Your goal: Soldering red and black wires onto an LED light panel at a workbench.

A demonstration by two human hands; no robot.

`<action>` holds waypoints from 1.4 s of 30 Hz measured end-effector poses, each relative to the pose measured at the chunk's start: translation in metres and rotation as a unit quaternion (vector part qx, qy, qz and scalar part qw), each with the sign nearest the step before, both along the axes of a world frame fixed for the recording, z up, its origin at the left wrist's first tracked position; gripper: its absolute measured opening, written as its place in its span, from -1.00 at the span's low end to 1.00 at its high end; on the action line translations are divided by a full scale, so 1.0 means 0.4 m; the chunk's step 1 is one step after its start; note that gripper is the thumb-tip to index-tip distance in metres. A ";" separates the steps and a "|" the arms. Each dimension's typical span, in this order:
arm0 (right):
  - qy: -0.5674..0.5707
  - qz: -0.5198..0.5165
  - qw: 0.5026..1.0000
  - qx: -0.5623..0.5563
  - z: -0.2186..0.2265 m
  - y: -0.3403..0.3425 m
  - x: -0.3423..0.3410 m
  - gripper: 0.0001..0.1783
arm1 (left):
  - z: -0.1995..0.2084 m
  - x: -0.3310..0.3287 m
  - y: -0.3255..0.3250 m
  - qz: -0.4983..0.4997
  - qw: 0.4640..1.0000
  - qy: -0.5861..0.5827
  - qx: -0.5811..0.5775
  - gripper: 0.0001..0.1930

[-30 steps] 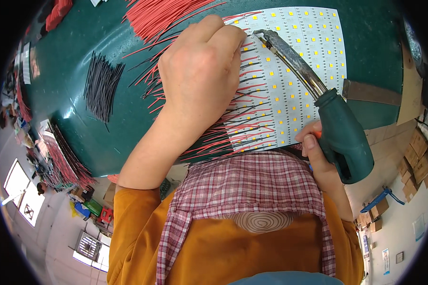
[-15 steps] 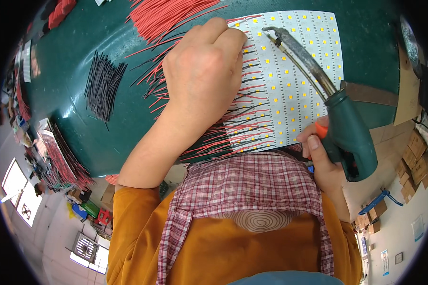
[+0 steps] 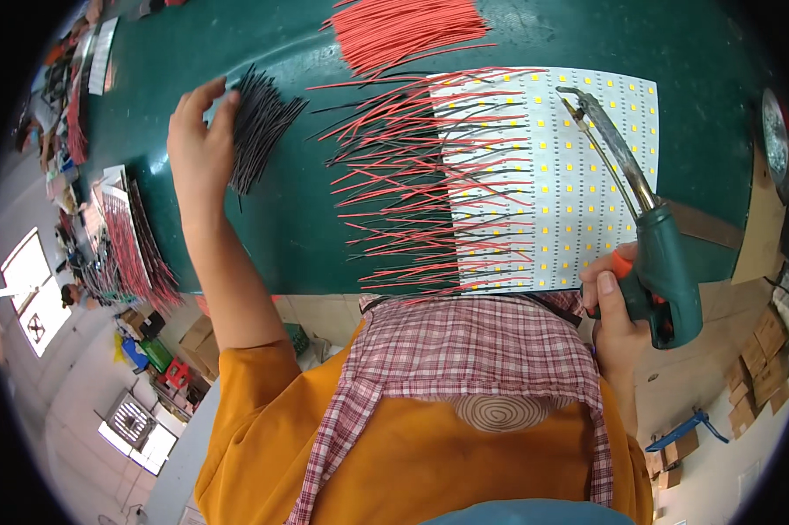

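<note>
At the left of the bench, my left hand (image 3: 204, 149) is open, thumb and forefinger apart, beside a loose pile of black wires (image 3: 263, 131). No wire shows between its fingers. My right hand (image 3: 617, 306) grips a green soldering gun (image 3: 667, 262) with an orange trigger. Its dark bent tip hangs above a white LED sheet (image 3: 591, 188) set with rows of yellow chips. Red and black wires (image 3: 394, 188) run across the sheet's left part and spread over the bench.
A thick bundle of red wires (image 3: 408, 33) lies at the far side of the green bench (image 3: 307, 249). Wired strips (image 3: 132, 236) hang at its left edge. A brown strip (image 3: 705, 226) lies near the right edge, and cardboard boxes (image 3: 766, 354) stand beyond it.
My left hand has moved left from the wired edge of the sheet to the black wires, and its fingers have parted. The right hand keeps its grip on the soldering gun. The view has shifted.
</note>
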State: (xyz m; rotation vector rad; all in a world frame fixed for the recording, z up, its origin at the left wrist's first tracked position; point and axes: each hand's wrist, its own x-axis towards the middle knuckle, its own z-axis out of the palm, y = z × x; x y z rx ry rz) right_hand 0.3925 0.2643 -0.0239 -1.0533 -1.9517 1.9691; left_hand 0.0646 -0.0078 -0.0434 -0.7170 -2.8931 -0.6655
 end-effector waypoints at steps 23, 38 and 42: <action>-0.042 0.054 0.997 0.034 0.023 0.001 -0.045 -0.64 | 0.044 0.206 0.353 -0.226 0.960 -0.088 0.142 -0.92; -0.041 0.090 0.995 0.007 0.023 0.006 -0.056 -0.80 | 0.001 0.234 0.423 -0.225 0.966 -0.074 0.100 -0.94; -0.050 0.121 0.991 0.031 0.022 0.011 -0.052 -0.82 | 0.009 0.241 0.430 -0.226 0.969 -0.048 0.083 -0.95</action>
